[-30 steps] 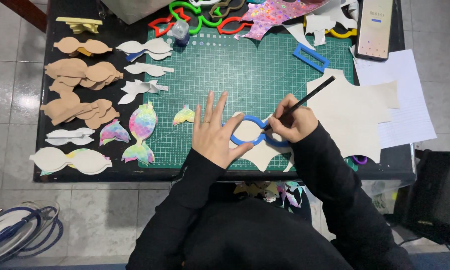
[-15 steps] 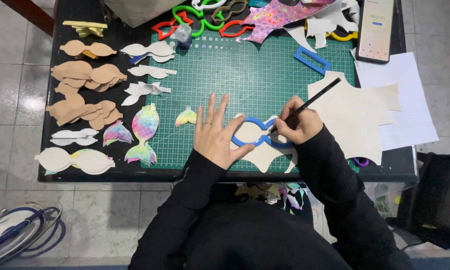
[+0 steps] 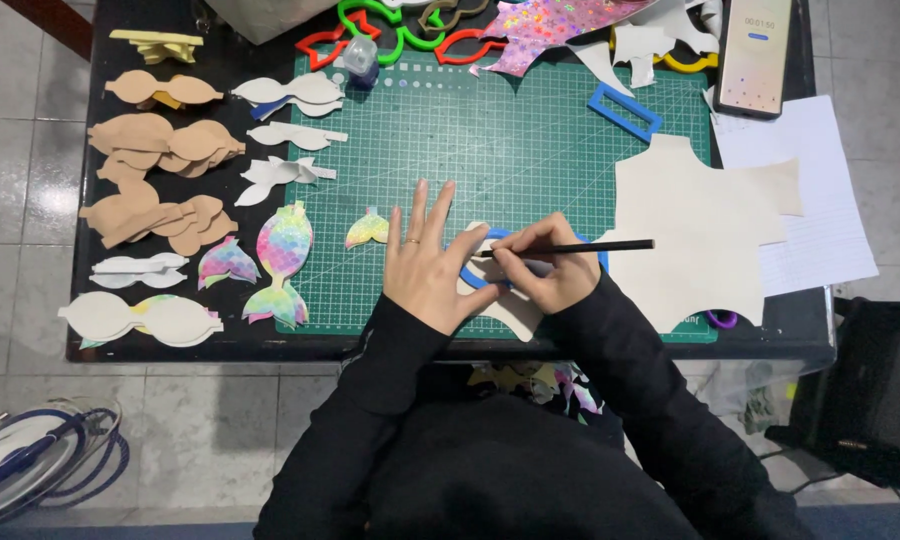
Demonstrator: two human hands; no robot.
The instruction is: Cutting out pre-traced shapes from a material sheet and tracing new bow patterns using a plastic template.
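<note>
Head view: left hand (image 3: 428, 268) flat, fingers apart, on blue template (image 3: 470, 272); right hand (image 3: 548, 272) grip clamps pencil (image 3: 570, 248).

The left hand (image 3: 425, 270) presses a blue template (image 3: 475, 275) flat while the right hand (image 3: 545, 275) holds a black pencil (image 3: 580, 247).

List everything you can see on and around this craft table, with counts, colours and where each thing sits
cutting mat: one, green, table centre
blue template: one, under both hands
pencil: one, black, right hand
cream sheet: one, mat's right side
tan cutouts: several, left edge
white cutouts: several, beside the tan ones
rainbow mermaid tail: one, mat's left edge
blue rectangle frame: one, mat top right
phone: one, top right
white paper: far right
left hand: flat on template
right hand: gripping pencil
</note>
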